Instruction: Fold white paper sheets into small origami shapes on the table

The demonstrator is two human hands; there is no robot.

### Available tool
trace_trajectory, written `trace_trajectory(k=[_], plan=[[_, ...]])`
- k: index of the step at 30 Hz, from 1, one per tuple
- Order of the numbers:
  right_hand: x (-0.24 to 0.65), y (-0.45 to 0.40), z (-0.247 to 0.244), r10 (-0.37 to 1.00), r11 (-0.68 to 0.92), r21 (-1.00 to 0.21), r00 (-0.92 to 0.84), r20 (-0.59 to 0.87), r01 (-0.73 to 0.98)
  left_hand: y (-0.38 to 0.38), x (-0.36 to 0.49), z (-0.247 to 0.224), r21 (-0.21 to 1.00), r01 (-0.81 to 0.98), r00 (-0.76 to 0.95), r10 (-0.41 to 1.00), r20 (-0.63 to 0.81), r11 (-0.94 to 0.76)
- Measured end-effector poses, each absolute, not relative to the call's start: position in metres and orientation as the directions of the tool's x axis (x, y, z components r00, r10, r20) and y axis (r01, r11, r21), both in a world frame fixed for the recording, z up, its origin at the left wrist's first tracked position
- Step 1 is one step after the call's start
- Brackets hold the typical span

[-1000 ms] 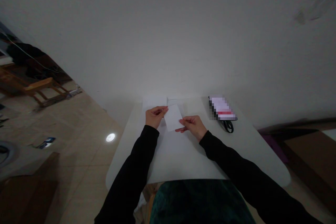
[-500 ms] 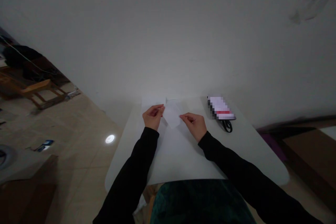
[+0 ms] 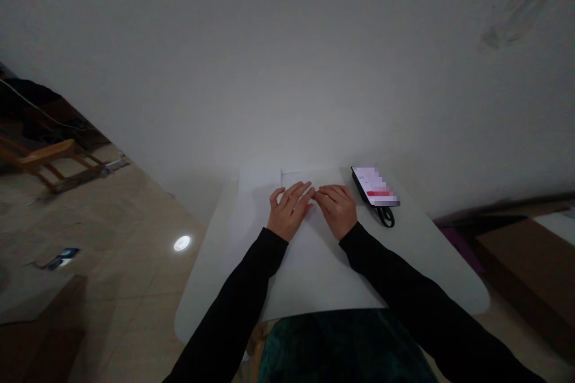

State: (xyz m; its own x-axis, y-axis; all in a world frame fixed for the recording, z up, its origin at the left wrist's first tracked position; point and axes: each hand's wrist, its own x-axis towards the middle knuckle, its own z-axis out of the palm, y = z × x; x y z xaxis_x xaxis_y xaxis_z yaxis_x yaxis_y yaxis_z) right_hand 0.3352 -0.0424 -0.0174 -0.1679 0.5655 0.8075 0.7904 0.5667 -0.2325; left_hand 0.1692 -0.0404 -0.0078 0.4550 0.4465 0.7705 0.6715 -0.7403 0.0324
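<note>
Nearly touching, left hand (image 3: 290, 212) and right hand (image 3: 336, 210) lie on white paper (image 3: 251, 209)

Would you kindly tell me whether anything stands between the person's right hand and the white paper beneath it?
Nothing visible does: the right hand lies flat directly on the white paper, next to the left hand. The phone lies off to the right hand's side, apart from it.

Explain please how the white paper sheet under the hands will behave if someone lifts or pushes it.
The white paper sheet looks thin, so it will probably droop if lifted by one edge. On the smooth table, it may slide easily when pushed.
</note>
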Motion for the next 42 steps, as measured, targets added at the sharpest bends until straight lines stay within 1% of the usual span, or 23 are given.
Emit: trace_trajectory(k=[2,4,7,11,17,20,22,24,26,27,28,30,32,33,37,42], plan=[[0.333,-0.043,-0.02,0.533,0.592,-0.152,-0.242,0.811,0.792,-0.04,0.17,-0.007,-0.013,0.618,0.545,0.417,0.728,-0.786],[0.331,-0.044,-0.022,0.514,0.608,-0.121,-0.274,0.813,0.784,-0.038,0.168,-0.008,0.003,0.592,0.56,0.414,0.717,-0.806],[0.328,-0.045,-0.023,0.501,0.621,-0.122,-0.272,0.821,0.774,-0.034,0.161,-0.011,0.027,0.606,0.544,0.439,0.715,-0.795],[0.326,-0.047,-0.022,0.506,0.626,-0.125,-0.279,0.816,0.77,-0.028,0.154,-0.014,0.018,0.637,0.54,0.462,0.703,-0.771],[0.325,-0.045,-0.021,0.508,0.621,-0.127,-0.273,0.817,0.773,-0.018,0.151,-0.012,0.089,0.622,0.507,0.486,0.712,-0.778],[0.336,-0.041,-0.018,0.497,0.61,-0.147,-0.231,0.836,0.779,-0.007,0.13,-0.014,0.154,0.658,0.404,0.519,0.753,-0.737],[0.347,-0.037,-0.016,0.497,0.572,-0.193,-0.149,0.855,0.797,0.002,0.108,-0.016,0.199,0.733,0.259,0.537,0.803,-0.651],[0.356,-0.033,-0.014,0.487,0.53,-0.244,-0.057,0.871,0.812,0.007,0.09,-0.017,0.208,0.81,0.122,0.506,0.854,-0.548],[0.36,-0.031,-0.015,0.482,0.522,-0.256,-0.034,0.875,0.814,0.007,0.084,-0.017,0.211,0.832,0.075,0.481,0.873,-0.513],[0.359,-0.031,-0.015,0.484,0.531,-0.251,-0.047,0.874,0.809,0.005,0.087,-0.016,0.193,0.824,0.103,0.475,0.874,-0.532],[0.357,-0.031,-0.016,0.486,0.549,-0.239,-0.073,0.871,0.801,0.002,0.094,-0.015,0.162,0.806,0.168,0.482,0.86,-0.57],[0.351,-0.033,-0.018,0.483,0.597,-0.217,-0.13,0.866,0.772,-0.006,0.115,-0.012,0.077,0.745,0.353,0.489,0.798,-0.663],[0.345,-0.036,-0.019,0.47,0.644,-0.209,-0.165,0.867,0.736,-0.013,0.137,-0.011,0.02,0.677,0.476,0.458,0.75,-0.736],[0.343,-0.037,-0.02,0.462,0.663,-0.208,-0.175,0.869,0.719,-0.015,0.145,-0.012,-0.001,0.647,0.511,0.433,0.743,-0.762],[0.337,-0.042,-0.019,0.424,0.7,-0.192,-0.183,0.887,0.688,-0.019,0.158,-0.015,-0.038,0.642,0.533,0.41,0.74,-0.766],[0.332,-0.047,-0.015,0.381,0.699,-0.095,-0.256,0.889,0.709,-0.025,0.157,-0.014,-0.093,0.651,0.555,0.389,0.735,-0.753]])
